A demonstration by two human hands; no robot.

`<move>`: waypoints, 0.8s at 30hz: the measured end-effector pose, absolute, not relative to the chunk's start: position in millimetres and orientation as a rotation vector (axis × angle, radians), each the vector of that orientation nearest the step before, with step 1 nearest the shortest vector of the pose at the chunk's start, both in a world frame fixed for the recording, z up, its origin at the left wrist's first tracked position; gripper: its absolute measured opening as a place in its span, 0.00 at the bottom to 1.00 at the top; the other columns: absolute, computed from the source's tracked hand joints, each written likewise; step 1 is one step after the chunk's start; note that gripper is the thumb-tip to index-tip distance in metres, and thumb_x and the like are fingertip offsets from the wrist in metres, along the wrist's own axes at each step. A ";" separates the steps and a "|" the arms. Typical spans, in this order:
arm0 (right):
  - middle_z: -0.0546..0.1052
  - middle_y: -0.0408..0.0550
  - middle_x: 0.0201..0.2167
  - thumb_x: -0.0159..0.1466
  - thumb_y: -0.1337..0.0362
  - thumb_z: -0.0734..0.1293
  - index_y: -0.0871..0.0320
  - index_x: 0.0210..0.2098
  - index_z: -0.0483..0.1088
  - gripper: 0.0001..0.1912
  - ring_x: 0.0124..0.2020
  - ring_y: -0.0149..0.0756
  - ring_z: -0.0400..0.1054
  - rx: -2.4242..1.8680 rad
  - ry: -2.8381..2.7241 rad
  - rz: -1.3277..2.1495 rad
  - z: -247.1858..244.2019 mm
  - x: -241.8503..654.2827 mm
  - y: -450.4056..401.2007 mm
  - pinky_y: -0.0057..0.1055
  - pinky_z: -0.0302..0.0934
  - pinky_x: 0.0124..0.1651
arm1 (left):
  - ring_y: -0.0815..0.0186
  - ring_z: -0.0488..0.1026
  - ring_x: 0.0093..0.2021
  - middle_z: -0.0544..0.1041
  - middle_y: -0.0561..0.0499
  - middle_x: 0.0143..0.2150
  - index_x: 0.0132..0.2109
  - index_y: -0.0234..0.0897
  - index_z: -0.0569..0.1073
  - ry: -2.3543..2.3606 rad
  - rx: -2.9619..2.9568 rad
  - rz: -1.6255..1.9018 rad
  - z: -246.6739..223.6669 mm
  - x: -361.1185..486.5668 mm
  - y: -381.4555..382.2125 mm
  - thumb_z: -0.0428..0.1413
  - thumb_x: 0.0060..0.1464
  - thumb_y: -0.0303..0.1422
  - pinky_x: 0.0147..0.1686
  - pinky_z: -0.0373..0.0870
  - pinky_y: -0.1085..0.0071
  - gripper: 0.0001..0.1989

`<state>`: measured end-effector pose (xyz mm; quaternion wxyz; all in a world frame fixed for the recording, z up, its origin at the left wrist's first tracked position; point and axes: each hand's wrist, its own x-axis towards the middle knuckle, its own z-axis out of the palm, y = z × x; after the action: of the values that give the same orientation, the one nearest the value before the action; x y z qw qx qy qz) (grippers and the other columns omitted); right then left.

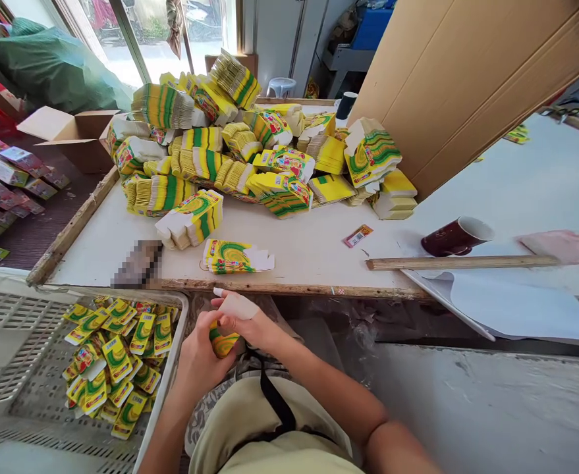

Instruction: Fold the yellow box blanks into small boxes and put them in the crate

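Observation:
Just off the table's front edge, my left hand (201, 352) is wrapped around a small yellow-and-green carton (224, 342), much of it hidden by my fingers. My right hand (242, 315) bends over the carton's upper end, its thumb and fingers closed there; a white covering shows on a fingertip and across the hand. A flat stack of similar cartons (234, 255) lies on the table (309, 253) just beyond my hands. Behind it sits a thicker bundle of cartons (193, 217). To the left, a white plastic basket (180, 309) holds several finished-looking small cartons (116, 359).
A large heap of bundled cartons (210, 151) covers the table's back. On the right are a cardboard sheet (457, 79), a dark red mug (450, 237), a wooden stick (462, 263) and a small packet (357, 236). A blurred-out object (138, 263) lies near the front edge.

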<state>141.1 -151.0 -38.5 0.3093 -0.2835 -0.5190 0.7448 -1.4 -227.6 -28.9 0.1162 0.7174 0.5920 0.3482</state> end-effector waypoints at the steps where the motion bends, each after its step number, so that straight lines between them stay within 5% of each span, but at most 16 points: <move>1: 0.70 0.60 0.60 0.58 0.41 0.69 0.57 0.65 0.58 0.44 0.56 0.48 0.70 -0.744 -1.411 1.939 -38.3 141.3 -152.7 0.45 0.64 0.59 | 0.59 0.78 0.38 0.74 0.45 0.46 0.56 0.41 0.58 1.746 2.065 0.974 -29.7 -2.4 -227.5 0.58 0.51 0.31 0.33 0.74 0.66 0.27; 5: 0.59 0.60 0.68 0.65 0.58 0.68 0.58 0.69 0.52 0.38 0.68 0.47 0.55 -0.628 -1.892 1.571 -29.2 144.7 -162.2 0.44 0.52 0.68 | 0.62 0.76 0.34 0.72 0.46 0.44 0.58 0.40 0.53 1.749 1.882 0.954 -36.4 -4.0 -227.0 0.57 0.48 0.29 0.30 0.74 0.67 0.32; 10: 0.55 0.55 0.71 0.65 0.76 0.59 0.56 0.61 0.66 0.26 0.69 0.40 0.54 -0.639 -2.207 1.176 -24.2 147.9 -164.4 0.37 0.53 0.68 | 0.55 0.74 0.46 0.68 0.40 0.50 0.56 0.38 0.57 1.880 1.880 1.112 -43.0 -9.5 -228.3 0.59 0.46 0.30 0.41 0.75 0.59 0.31; 16: 0.47 0.63 0.72 0.65 0.70 0.66 0.59 0.63 0.63 0.27 0.66 0.45 0.60 -0.596 -2.467 1.134 -15.9 161.7 -150.9 0.37 0.60 0.63 | 0.56 0.77 0.43 0.76 0.45 0.45 0.53 0.39 0.66 1.925 1.932 0.973 -38.8 -29.4 -241.6 0.61 0.48 0.33 0.42 0.75 0.60 0.24; 24: 0.56 0.59 0.70 0.67 0.67 0.65 0.57 0.45 0.77 0.10 0.66 0.47 0.59 -0.548 -2.520 1.136 -11.3 175.1 -135.7 0.38 0.61 0.61 | 0.57 0.78 0.44 0.79 0.46 0.46 0.52 0.40 0.70 1.851 2.014 0.844 -21.4 -29.9 -231.5 0.63 0.49 0.36 0.42 0.75 0.63 0.23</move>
<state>175.1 -135.7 -11.3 0.1610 -0.1918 -0.8827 0.3978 -29.9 -231.5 -21.4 0.1389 0.6967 0.6404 0.2919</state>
